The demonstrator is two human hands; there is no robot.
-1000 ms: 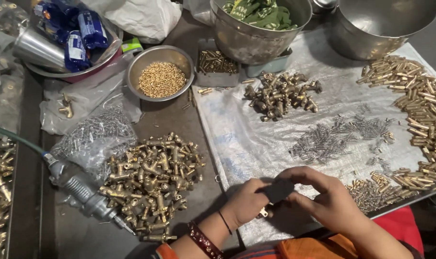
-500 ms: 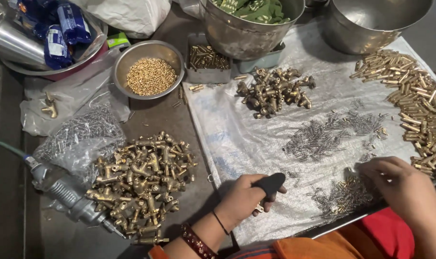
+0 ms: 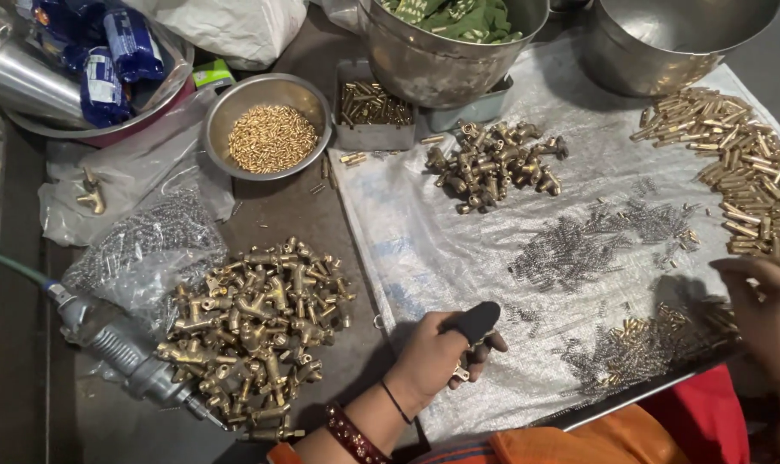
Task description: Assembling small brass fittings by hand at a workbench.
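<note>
Left hand [image 3: 437, 357] grip clamps a half-hidden brass fitting [image 3: 464, 371]; right hand [image 3: 764, 301], cut off, grip unclear

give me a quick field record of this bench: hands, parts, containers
left hand: grips a small brass fitting, black cover on thumb
right hand: over brass pins at right edge
big pile: brass fittings beside air tool
small pile: fittings on plastic sheet
springs: mid-sheet
bowl: holds small brass pieces
</note>
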